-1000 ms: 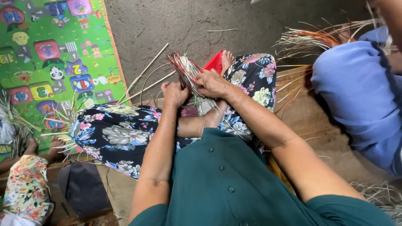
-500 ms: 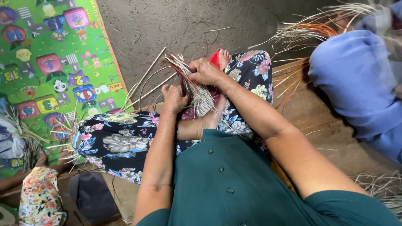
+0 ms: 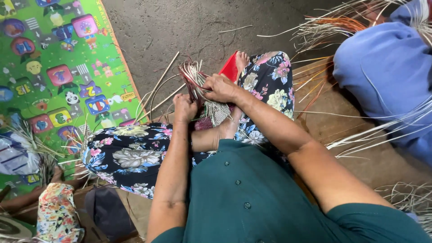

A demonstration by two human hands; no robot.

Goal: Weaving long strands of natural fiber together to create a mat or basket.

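— In the lap, nearest the camera: what is listed first?

— Item one, a woven piece (image 3: 215, 112) of pale and red strips, resting against the person's foot between floral-trousered knees. The left hand (image 3: 184, 108) is clenched on its near left edge; the right hand (image 3: 220, 88) is closed over the loose strips (image 3: 192, 74) rising from its top.

— Which way do those strips run?

— Up and away to the left, fanned, long axis slanting from the right hand toward the bare floor. The right hand is nearer their free ends; the left sits lower, at the woven base.

— And beyond?

— A red flat thing (image 3: 230, 68) just behind the work, partly hidden. Long single canes (image 3: 157, 87) lie on the concrete floor (image 3: 189, 27), near the left hand. Farther left, a green play mat (image 3: 54, 67); far right, a person in blue (image 3: 382, 67) among pale fibre bundles (image 3: 333, 24), well apart.
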